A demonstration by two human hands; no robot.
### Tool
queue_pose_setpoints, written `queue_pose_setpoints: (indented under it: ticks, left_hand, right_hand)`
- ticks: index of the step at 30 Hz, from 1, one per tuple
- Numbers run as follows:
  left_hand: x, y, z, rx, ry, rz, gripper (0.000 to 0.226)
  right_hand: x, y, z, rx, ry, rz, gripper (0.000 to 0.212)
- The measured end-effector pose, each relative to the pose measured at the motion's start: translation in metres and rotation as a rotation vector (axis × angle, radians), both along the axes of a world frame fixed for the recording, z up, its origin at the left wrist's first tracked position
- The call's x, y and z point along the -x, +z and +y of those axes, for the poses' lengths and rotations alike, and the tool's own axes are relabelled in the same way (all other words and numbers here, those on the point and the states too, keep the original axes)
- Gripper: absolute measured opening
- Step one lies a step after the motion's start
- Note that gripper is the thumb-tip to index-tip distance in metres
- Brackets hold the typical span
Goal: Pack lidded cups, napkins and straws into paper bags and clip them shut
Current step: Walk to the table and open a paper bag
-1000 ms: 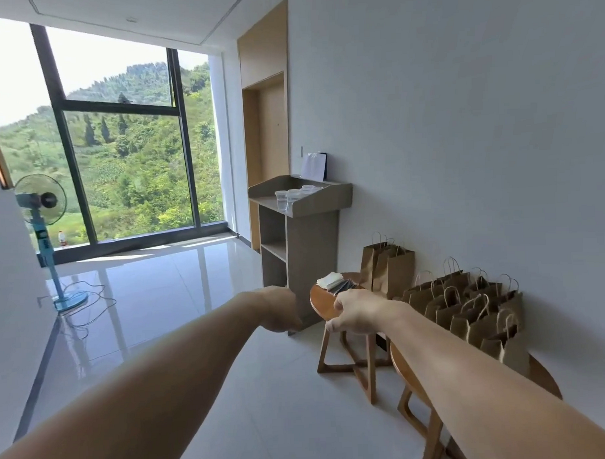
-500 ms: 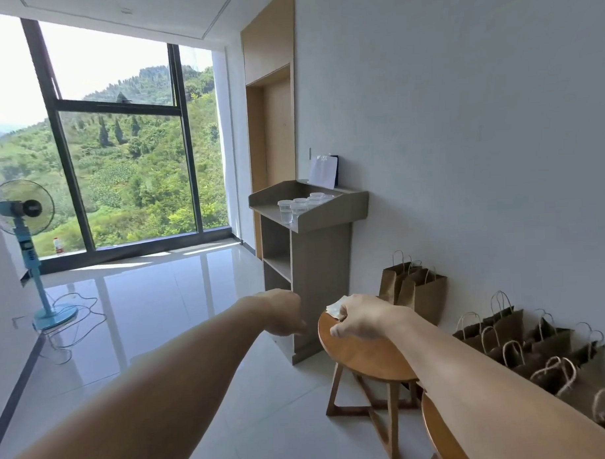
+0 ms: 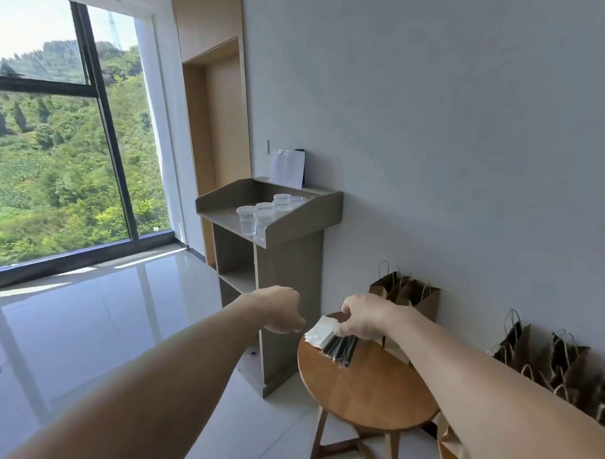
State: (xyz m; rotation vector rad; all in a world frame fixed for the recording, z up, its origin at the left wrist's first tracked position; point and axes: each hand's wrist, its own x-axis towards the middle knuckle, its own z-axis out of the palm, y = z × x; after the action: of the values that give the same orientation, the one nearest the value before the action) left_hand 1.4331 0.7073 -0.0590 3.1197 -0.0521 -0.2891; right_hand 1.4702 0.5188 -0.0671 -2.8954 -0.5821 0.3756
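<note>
A stack of white napkins (image 3: pixel 317 331) and a bundle of dark straws (image 3: pixel 339 352) lie at the far edge of a round wooden table (image 3: pixel 368 392). My right hand (image 3: pixel 366 316) reaches over them, its fingers and thumb curled on the napkin stack. To the left of the table, my left hand (image 3: pixel 283 309) hovers in the air, loosely curled and holding nothing. Several clear lidded cups (image 3: pixel 263 213) stand on top of a grey stand (image 3: pixel 288 264) beyond the hands. Two brown paper bags (image 3: pixel 416 297) stand upright behind the table, against the wall.
Several more brown paper bags (image 3: pixel 556 361) with rope handles stand along the wall at the right. The rim of a second wooden table (image 3: pixel 448 456) shows at the bottom right. A white sheet (image 3: pixel 287 168) leans at the back of the stand. Glossy tiled floor spreads to the left.
The view has moved closer to the table and stand. My right hand has come down onto the napkins and straws; my left hand stays in the air beside it.
</note>
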Motion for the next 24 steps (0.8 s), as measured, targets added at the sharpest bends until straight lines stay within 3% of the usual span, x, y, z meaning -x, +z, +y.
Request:
queue_pose_setpoints:
  ticks: [19,24]
  left_hand:
    - [-0.354,-0.03,-0.01,0.024,-0.117,0.042,0.055]
    - [-0.436,-0.049,-0.029,0.066,-0.23,0.055,0.057]
  right_hand:
    - [-0.326,-0.025,-0.01,-0.014,-0.135,0.043,0.062]
    - [-0.386,-0.044,-0.025,0.006,-0.239,0.073,0.039]
